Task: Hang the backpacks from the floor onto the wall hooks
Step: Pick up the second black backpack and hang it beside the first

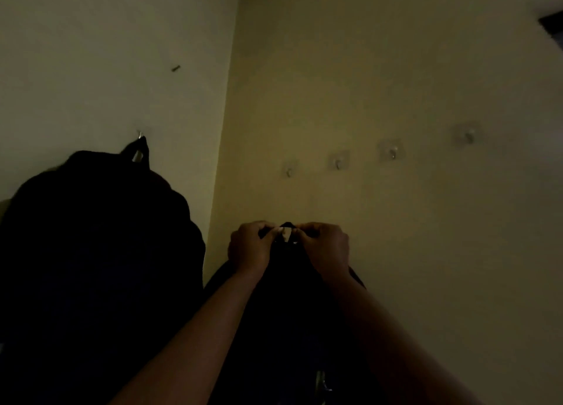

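Pretty dark shot, so bear with me. Both hands are up at the wall and close together, just below the middle of the frame toward 6 o'clock. The left hand and the right hand each have their fingers curled in, pinching the short black carry loop at the top of a black fabric backpack, one hand on either side of it. That backpack hangs down between the forearms toward 6 o'clock, against the pale cream right-hand wall. Between the fingertips a small whitish hook shows just under the loop, but I can't tell if the loop is actually sitting on it or only held against it. Near the bottom edge a little metal zipper pull on the bag catches some light. Over at 9 o'clock a bigger black backpack is already hung on the pale left-hand wall, with its top strap over a small metal hook at about 10 o'clock. From just above the hands out toward 2 o'clock runs a row of four clear stick-on hooks: the nearest hook, the second hook, the third hook and the farthest hook. Up at 11 o'clock a small dark peg sticks out of the left-hand wall. There's also a dark shape in the corner at 2 o'clock, too murky to make out.
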{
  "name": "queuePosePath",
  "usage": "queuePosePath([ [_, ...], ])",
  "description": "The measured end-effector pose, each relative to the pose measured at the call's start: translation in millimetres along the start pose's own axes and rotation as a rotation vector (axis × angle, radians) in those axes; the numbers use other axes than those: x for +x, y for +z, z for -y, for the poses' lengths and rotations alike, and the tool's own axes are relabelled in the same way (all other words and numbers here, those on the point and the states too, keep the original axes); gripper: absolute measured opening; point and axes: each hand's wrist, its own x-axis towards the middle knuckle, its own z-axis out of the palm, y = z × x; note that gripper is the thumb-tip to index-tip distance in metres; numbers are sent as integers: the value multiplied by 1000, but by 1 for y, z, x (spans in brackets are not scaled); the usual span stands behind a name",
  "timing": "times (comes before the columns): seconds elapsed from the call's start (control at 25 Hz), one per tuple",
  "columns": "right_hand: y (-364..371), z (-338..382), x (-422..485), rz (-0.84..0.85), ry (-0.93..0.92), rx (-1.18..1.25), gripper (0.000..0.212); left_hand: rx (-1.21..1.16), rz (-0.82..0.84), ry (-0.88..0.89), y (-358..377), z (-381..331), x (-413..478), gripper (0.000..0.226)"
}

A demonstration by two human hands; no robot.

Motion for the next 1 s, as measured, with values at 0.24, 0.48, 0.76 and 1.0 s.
queuePosePath([
  [0.24, 34, -2, 107, -107, -146, -45, 24, -81, -117, 66, 49, 7, 101, 21],
  [0.48, 61, -7, 189, -212, -168, -96, 23, -105, -118, 128, 97, 17, 185, 21],
  [0.76, 72, -3, 245, -284, -205, -229, 22, -206, -132, 216, 131, 25, 237, 27],
  [1.0, 76, -3, 239, -296, -124, -337, 22, -292, -50, 66, 133, 39, 237, 27],
])
